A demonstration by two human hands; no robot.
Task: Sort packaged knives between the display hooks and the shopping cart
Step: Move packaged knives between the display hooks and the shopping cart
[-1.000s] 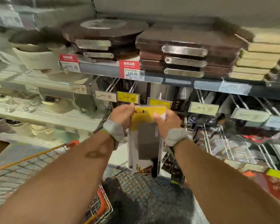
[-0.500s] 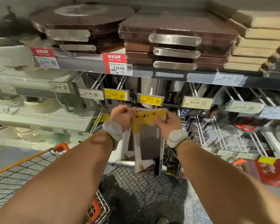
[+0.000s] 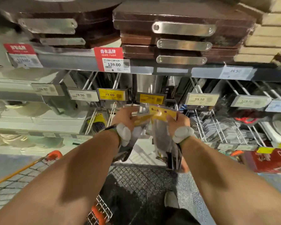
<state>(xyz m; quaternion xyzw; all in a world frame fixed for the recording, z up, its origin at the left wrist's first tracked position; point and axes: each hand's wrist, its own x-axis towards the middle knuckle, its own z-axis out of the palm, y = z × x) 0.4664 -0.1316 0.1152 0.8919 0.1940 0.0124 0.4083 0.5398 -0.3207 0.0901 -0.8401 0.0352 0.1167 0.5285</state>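
Store shelving behind, yellow 79.00 tag [image 3: 111, 94] as landmark. Shopping cart [image 3: 44, 161] far below-left of tag. Left hand [image 3: 128, 117] just below-right of tag, pinching one knife pack [image 3: 142, 119] by header. Right hand [image 3: 177, 122] further right, pinching second knife pack [image 3: 163, 113]. Judgement: separate packs fully, align header hole square to display hook [image 3: 172, 101], slide on without twisting.

Store aisle, artificial light. Landmark: grey metal shelf edge [image 3: 81, 60] carrying a red 139.00 price tag [image 3: 111, 59]. Above it, stacked dark wooden cutting boards [image 3: 182, 30] with steel handles; pale boards [image 3: 263, 41] to their right. Below it, yellow and white price labels [image 3: 111, 94]. Far below, speckled grey floor [image 3: 190, 189].
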